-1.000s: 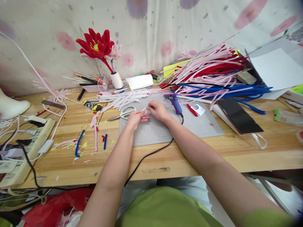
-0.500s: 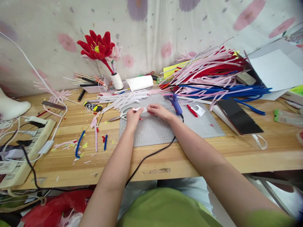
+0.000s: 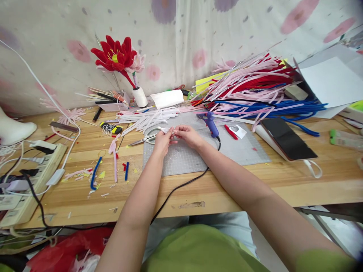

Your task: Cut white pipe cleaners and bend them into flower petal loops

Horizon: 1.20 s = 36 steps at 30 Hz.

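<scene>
Above the grey cutting mat (image 3: pixel 184 164), my left hand (image 3: pixel 163 142) pinches a small white fuzzy piece (image 3: pixel 164 129) between thumb and fingers. My right hand (image 3: pixel 187 136) meets it from the right, fingertips closed on the same piece's other end, which is mostly hidden. Scissors (image 3: pixel 143 140) lie just left of my left hand, handles partly behind it. A purple glue gun (image 3: pixel 211 125) rests right of my right hand. Beyond my hands lie white fuzzy stems (image 3: pixel 150 119).
A red flower (image 3: pixel 115 56) stands in a white holder. Piled stems (image 3: pixel 249 87) fill the back right, near a phone (image 3: pixel 287 139). A power strip (image 3: pixel 24 204) sits at the left. A black cable (image 3: pixel 181 186) crosses the front. Blue and pink scraps lie left.
My hands have drawn closer together, fingertips now nearly touching. The white piece between them shows less than before.
</scene>
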Motion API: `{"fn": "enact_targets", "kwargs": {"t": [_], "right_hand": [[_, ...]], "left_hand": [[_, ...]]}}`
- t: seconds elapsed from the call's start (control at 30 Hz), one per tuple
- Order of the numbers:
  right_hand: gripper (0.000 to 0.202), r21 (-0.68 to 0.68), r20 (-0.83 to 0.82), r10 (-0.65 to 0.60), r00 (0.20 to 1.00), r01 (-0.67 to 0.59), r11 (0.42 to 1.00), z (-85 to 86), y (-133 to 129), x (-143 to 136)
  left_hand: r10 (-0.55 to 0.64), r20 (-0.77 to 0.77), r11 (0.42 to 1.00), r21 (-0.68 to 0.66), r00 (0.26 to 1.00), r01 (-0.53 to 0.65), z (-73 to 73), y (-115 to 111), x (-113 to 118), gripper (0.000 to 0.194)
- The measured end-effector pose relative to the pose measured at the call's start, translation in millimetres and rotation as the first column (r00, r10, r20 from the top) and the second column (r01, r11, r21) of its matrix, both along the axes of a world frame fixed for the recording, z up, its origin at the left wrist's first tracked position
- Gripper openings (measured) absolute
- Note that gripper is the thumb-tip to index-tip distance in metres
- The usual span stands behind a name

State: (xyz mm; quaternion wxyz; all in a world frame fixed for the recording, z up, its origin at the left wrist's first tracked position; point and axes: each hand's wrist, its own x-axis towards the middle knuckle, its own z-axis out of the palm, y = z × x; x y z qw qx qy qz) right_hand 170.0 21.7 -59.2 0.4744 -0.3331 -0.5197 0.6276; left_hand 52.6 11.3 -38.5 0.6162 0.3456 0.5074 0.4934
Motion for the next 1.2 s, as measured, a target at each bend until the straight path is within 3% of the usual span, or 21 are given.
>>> {"fn": "enact_targets", "kwargs": {"t": [0.27,0.43,0.53,0.8,0.97,1.2], "right_hand": [[0.037,0.155,0.131,-0.107,0.986,0.086,0.984,3.6,-3,-5],[0.046,0.113,0.190,0.022,0.981,-0.044,0.993,5.6,3,3],[0.052,0.062,0.191,0.037,0.981,-0.050,0.997,4.7,5,7],[0.039,0.204,0.279,-0.019,0.960,-0.040,0.978,7.2,2,8],[0.033,0.131,0.261,-0.005,0.965,-0.031,0.991,8.7,6,17],[0.034,0.033,0.255,-0.024,0.967,0.017,0.999,5.4,10,26]], "left_hand": [[-0.003,0.008,1.000,-0.006,1.000,0.003,0.7,-2,2,0.031],[0.069,0.058,0.998,0.010,0.996,-0.069,-0.6,-1,2,0.028],[0.060,0.076,0.998,0.012,0.995,-0.061,-1.5,-1,0,0.025],[0.044,0.014,0.999,0.016,0.999,-0.045,-3.8,-1,2,0.021],[0.061,-0.022,0.998,0.017,0.998,-0.060,-2.7,1,0,0.027],[0.220,-0.257,0.958,0.238,0.941,-0.159,-9.4,7,-10,0.017]]}}
